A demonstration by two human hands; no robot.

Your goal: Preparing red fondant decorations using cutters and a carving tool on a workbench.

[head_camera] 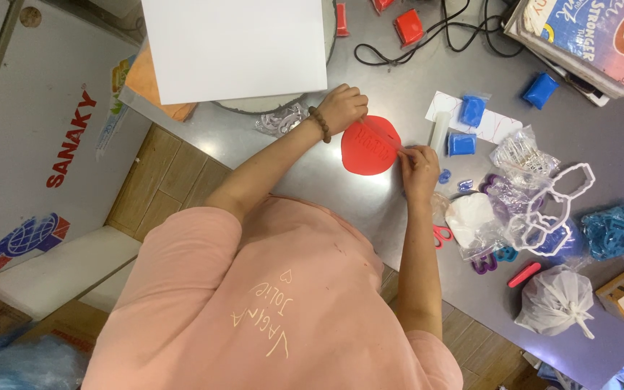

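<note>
head view — both hands (left hand, right hand) pinch red clay disc.

Likely a cake-decorating workshop — steel table, cutters, chest freezer — fondant blocks.

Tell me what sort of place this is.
Probably a home or small-shop craft table for clay or fondant modelling. Both hands, left and right, work a flat red disc on a grey table; blue clay blocks and white cutters lie around.
</note>
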